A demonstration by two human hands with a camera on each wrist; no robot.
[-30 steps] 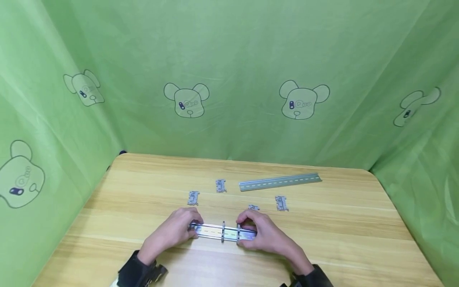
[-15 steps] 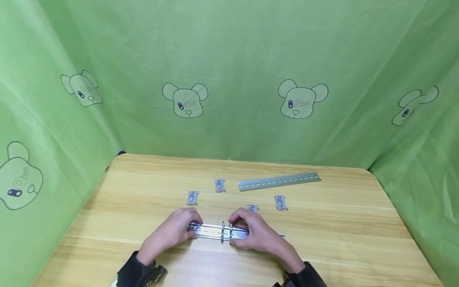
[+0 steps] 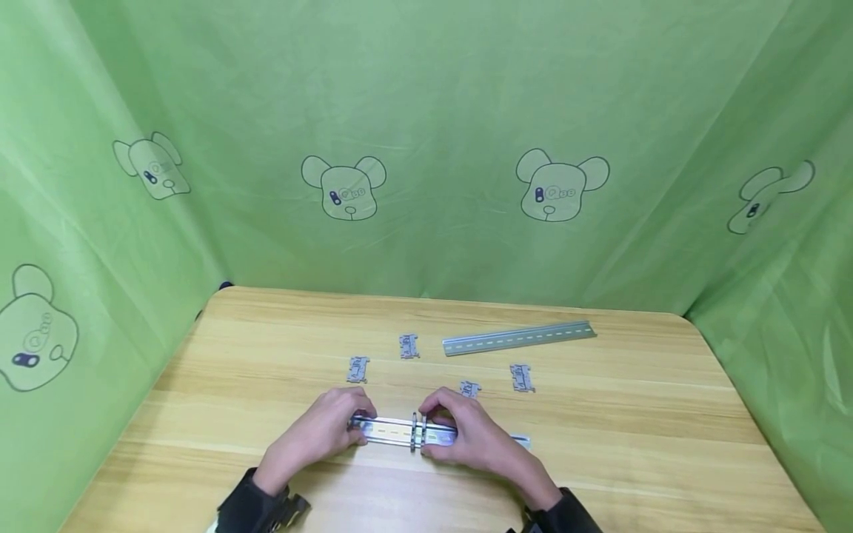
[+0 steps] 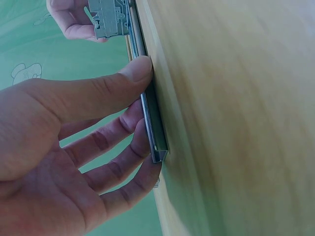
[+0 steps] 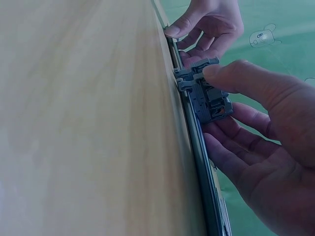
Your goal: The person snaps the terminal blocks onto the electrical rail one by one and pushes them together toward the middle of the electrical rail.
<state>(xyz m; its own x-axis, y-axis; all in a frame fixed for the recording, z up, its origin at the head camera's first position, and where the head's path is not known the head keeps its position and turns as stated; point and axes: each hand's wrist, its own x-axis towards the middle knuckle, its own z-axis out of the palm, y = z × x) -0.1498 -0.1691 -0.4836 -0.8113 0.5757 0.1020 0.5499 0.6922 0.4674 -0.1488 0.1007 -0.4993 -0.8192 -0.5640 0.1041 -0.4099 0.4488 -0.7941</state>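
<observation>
A slotted metal DIN rail (image 3: 389, 431) lies along the front part of the table. My left hand (image 3: 329, 423) grips its left end, thumb on the near edge and fingers on the far edge. Two thin grey terminal blocks stand upright across the rail. My right hand (image 3: 469, 435) pinches the right-hand terminal block (image 5: 211, 101) between thumb and fingers. Close beside it sits the other terminal block (image 3: 413, 431); whether the two touch I cannot tell. Beyond my right hand the rail's right end shows, while its middle stretch is partly hidden under that hand.
A second DIN rail (image 3: 520, 338) lies slantwise at the back of the table (image 3: 633, 444). Several loose grey terminal blocks lie flat between the rails, one (image 3: 358, 369) behind my left hand and one (image 3: 469, 388) just behind my right. Green cloth (image 3: 440, 244) hangs around the table.
My right hand has slid left along the rail with its terminal block, narrowing the gap to the other block. More of the rail's right end has come into sight. My left hand stays put.
</observation>
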